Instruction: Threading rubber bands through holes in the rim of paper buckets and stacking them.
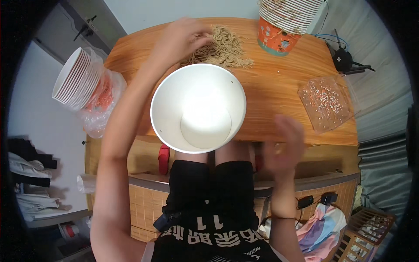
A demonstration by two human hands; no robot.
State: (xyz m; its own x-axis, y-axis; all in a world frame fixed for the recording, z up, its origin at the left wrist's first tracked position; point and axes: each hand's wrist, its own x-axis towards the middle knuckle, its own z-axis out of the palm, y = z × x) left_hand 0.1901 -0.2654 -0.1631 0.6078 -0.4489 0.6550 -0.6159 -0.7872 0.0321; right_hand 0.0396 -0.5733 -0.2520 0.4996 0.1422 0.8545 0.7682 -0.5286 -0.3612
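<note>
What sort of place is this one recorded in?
Probably a room in a home, perhaps a bedroom, used for handwork: there are clothes at the left, a curtain at the right, and a pile of string on a wooden table.

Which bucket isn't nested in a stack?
The single bucket at centre, in front of the tan cords; the others sit nested in the left stack or the right stack.

The white bucket [198, 107] looks like smooth coated paper with a soft sheen. The cords [224, 46] are matt, fibrous twine on a lightly glossy wood-grain tabletop [273, 94]. The bag [95, 123] is crinkled plastic, the tray [318, 125] clear, shiny plastic; its tiny beads [328, 99] may be glossy.
</note>
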